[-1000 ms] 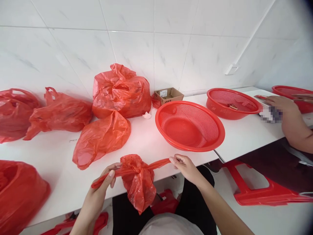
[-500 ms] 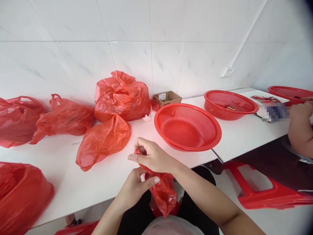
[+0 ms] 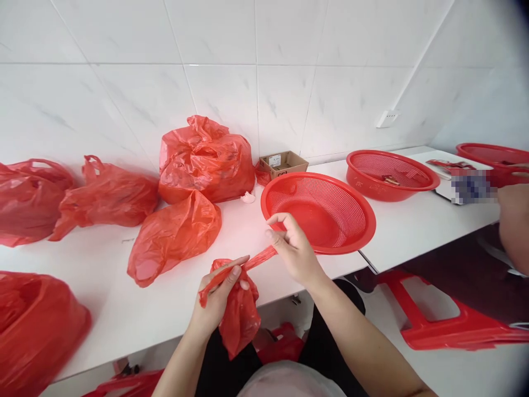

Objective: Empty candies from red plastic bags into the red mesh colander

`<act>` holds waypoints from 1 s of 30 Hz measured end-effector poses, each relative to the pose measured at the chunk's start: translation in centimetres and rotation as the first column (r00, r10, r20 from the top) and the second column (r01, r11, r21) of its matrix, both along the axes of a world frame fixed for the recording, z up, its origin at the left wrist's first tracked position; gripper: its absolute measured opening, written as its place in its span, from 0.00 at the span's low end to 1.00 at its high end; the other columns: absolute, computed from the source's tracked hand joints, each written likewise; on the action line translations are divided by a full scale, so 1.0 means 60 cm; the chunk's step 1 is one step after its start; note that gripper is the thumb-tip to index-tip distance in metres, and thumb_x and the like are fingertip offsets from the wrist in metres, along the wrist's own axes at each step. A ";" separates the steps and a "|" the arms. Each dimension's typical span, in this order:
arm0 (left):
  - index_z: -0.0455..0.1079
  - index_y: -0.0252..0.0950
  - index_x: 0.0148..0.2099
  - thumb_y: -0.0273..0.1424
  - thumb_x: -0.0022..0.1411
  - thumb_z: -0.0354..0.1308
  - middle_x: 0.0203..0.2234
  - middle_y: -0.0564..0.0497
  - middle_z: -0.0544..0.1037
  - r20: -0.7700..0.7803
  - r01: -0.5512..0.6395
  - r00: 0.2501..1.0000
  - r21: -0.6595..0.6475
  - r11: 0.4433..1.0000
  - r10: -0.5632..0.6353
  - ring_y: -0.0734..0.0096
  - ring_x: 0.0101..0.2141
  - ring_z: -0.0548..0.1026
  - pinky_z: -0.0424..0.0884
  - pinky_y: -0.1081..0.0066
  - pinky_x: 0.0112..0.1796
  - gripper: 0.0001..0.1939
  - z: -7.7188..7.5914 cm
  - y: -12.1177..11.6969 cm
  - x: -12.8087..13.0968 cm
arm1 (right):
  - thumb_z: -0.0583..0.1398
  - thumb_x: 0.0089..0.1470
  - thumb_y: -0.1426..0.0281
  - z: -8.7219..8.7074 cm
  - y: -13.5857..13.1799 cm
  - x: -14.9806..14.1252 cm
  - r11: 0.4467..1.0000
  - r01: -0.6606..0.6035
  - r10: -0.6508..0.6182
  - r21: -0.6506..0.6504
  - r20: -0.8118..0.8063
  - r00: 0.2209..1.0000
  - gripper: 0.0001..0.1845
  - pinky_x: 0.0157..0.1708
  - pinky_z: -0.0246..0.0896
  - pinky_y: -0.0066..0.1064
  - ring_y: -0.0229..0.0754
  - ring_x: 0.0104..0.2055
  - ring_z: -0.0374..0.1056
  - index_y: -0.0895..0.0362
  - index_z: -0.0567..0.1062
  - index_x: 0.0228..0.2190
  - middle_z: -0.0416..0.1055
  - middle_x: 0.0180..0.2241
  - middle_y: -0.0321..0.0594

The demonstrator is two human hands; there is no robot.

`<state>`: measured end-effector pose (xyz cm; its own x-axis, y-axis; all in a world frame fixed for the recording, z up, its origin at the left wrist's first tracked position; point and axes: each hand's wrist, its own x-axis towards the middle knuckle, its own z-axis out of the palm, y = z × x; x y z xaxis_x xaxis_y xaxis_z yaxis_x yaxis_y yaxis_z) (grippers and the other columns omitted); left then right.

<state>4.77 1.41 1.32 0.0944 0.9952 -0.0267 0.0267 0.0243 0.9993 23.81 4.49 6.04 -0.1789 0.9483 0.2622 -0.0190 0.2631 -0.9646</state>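
Observation:
A knotted red plastic bag hangs below my left hand, and that hand pinches one of its stretched handles. My right hand grips the other end of the handle strip, holding it taut over the table. Those fingers are close to the front rim of a red perforated plastic basket, and I cannot tell whether they touch it. Several tied, bulging red bags lie on the white table, the nearest just beyond my hands.
A second red basket and a cardboard box stand along the tiled wall. A co-worker's hand is at the far right, near a third basket. A red stool stands on the floor beyond the table's edge.
My hands have moved apart, and the right one is now farther forward. The bag's handle, bunched between my fingers before, is now stretched between them, with the bag hanging lower.

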 end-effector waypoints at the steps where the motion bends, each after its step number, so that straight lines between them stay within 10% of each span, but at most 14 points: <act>1: 0.77 0.40 0.51 0.44 0.64 0.58 0.25 0.52 0.77 -0.028 0.007 1.000 0.025 1.000 -0.006 0.68 0.32 0.75 0.72 0.70 0.37 0.19 0.003 0.004 -0.003 | 0.55 0.64 0.63 0.008 -0.006 0.001 1.000 0.005 -0.005 -0.002 -0.032 0.999 0.08 0.20 0.43 0.24 0.32 0.19 0.44 0.52 0.61 0.41 0.47 0.18 0.22; 8: 0.81 0.41 0.39 0.35 0.58 0.65 0.32 0.49 0.75 -0.177 0.011 0.983 0.294 0.956 0.043 0.69 0.35 0.74 0.73 0.72 0.33 0.07 0.011 0.017 -0.038 | 0.55 0.61 0.69 -0.029 -0.061 -0.001 0.972 -0.161 0.200 -0.172 0.237 0.951 0.07 0.24 0.51 0.25 0.33 0.21 0.54 0.51 0.63 0.42 0.60 0.20 0.25; 12: 0.79 0.39 0.34 0.29 0.57 0.65 0.31 0.48 0.77 -0.288 0.127 0.958 0.483 0.866 0.021 0.67 0.35 0.75 0.74 0.68 0.36 0.02 0.011 0.020 -0.037 | 0.60 0.51 0.76 -0.051 -0.047 -0.012 0.999 -0.034 0.012 0.037 0.478 0.878 0.11 0.33 0.60 0.30 0.37 0.30 0.63 0.53 0.70 0.38 0.70 0.31 0.33; 19: 0.74 0.39 0.38 0.24 0.59 0.63 0.35 0.49 0.77 -0.419 0.324 0.902 0.503 0.801 -0.103 0.68 0.36 0.77 0.74 0.69 0.37 0.06 0.010 0.020 -0.043 | 0.58 0.53 0.79 -0.072 -0.020 -0.043 0.984 -0.129 0.094 0.122 0.261 0.961 0.16 0.45 0.65 0.32 0.39 0.43 0.71 0.54 0.74 0.43 0.75 0.42 0.39; 25: 0.66 0.38 0.36 0.18 0.58 0.58 0.32 0.52 0.72 -0.379 0.108 0.873 0.764 0.636 0.307 0.72 0.33 0.74 0.71 0.73 0.33 0.10 -0.008 0.009 -0.028 | 0.57 0.54 0.78 -0.095 -0.062 -0.074 0.997 -0.074 0.073 -0.003 0.141 0.987 0.05 0.33 0.65 0.28 0.36 0.30 0.68 0.56 0.70 0.32 0.72 0.29 0.35; 30: 0.68 0.38 0.42 0.19 0.61 0.57 0.33 0.51 0.72 -0.339 0.040 0.867 0.779 0.626 0.366 0.72 0.34 0.73 0.71 0.72 0.35 0.10 -0.012 -0.002 -0.016 | 0.61 0.56 0.69 -0.085 -0.060 -0.056 0.954 -0.247 0.246 -0.171 -0.029 0.969 0.05 0.32 0.66 0.28 0.35 0.30 0.69 0.57 0.70 0.33 0.70 0.30 0.34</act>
<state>3.79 1.30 0.58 0.1084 0.6758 0.7291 0.5211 -0.6632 0.5372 20.43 0.90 0.92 -0.4112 0.9059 0.1013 -0.0696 0.0796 -0.9944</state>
